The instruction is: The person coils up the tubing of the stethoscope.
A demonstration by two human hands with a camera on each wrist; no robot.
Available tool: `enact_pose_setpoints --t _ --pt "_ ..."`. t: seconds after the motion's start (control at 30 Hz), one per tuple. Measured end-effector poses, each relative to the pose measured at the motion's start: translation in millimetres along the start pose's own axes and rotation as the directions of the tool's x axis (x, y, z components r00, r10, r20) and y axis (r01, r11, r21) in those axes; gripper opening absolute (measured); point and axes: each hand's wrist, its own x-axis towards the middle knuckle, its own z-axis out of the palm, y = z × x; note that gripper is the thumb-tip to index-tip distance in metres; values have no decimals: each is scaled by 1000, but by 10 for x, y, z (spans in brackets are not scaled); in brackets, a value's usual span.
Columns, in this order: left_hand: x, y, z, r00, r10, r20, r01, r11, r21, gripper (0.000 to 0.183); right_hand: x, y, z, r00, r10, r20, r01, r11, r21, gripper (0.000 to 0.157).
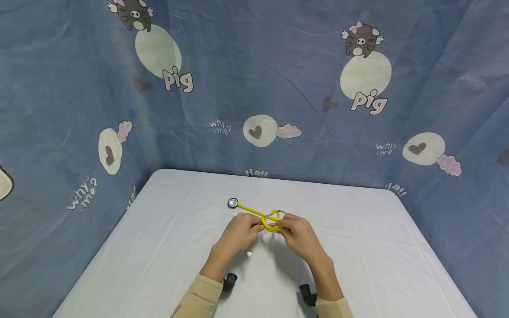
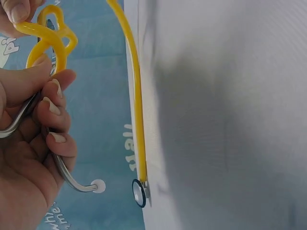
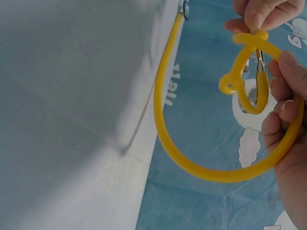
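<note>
While its chestpiece (image 1: 233, 203) lies on the white table (image 1: 366, 260), both hands (image 1: 240, 231) (image 1: 299, 236) grip the looped yellow stethoscope (image 1: 251, 211).

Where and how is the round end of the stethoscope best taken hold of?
Pinch the flat round end by its rim, probably from the person's left: that side is free, while the yellow tube joins opposite, near the left hand.
</note>
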Motion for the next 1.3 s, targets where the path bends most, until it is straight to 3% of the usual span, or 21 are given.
enact_pose_setpoints --t 0.3,0.5,0.7,1.03,1.3 --pt "17 1 19 995 59 84 -62 998 33 20 9 20 -24 995 -94 -43 92 995 -37 10" --pt "13 5 -21 984 118 136 -121 992 18 18 13 52 -55 995 -86 -56 87 996 16 15" --pt "24 -9 -38 970 156 188 -147 987 -62 19 20 83 -69 997 -80 -21 82 994 71 15" --pt "-1 22 -39 941 220 257 -202 975 -97 13 -1 133 -98 996 -70 -52 71 997 18 16" --pt "-14 94 -48 921 274 278 -226 955 -193 10 -27 204 -209 1000 -23 2 23 986 165 18"
